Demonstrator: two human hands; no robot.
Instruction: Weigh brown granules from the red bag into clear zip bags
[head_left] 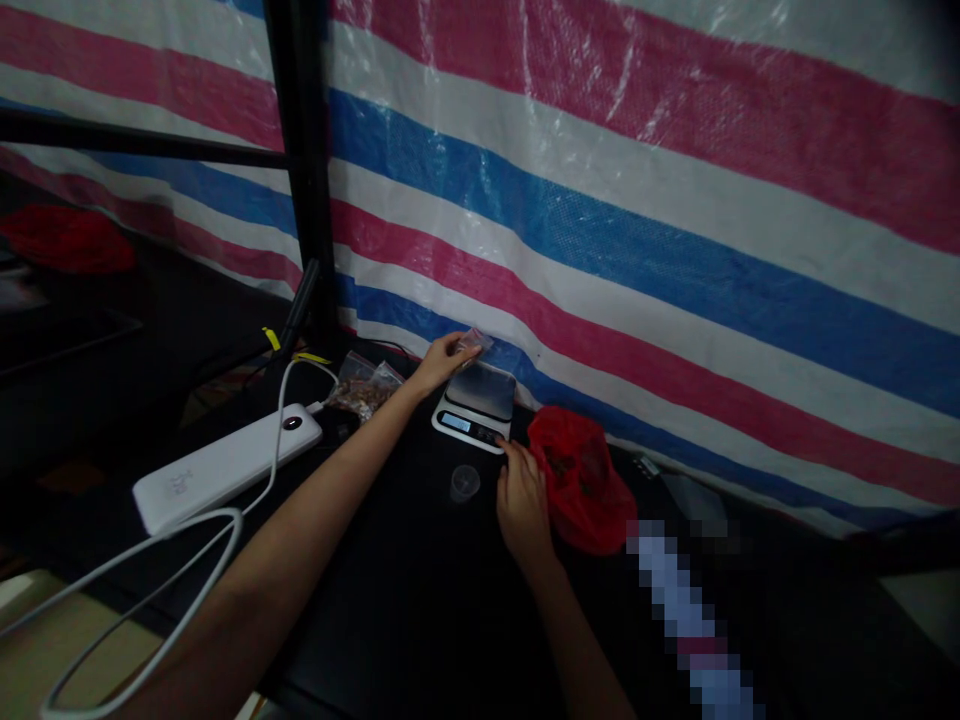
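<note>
Okay, head view: we have the left hand [448, 358] pinching a small clear bag [477, 342] between thumb and fingers, gap narrow, just above the far edge of the digital scale [474, 425]. We can't tell if the bag touches the weighing plate; its contents are too small to read. We mark the right hand [523, 495] as loosely extended, grip slack, one fingertip at the button panel on the scale's near right. The scale sits on the black table [420, 600], display lit, digits unreadable.

Containers: we see a round clear cup [465, 484] on the near side of the scale, contents unclear. Right of the scale, beside the right hand, a crumpled red plastic bag [589, 510] has something dark inside, can't say what. Left, beyond the left forearm, zip bags [365, 390] hold small brown pieces, near a white power bank [225, 470].
</note>
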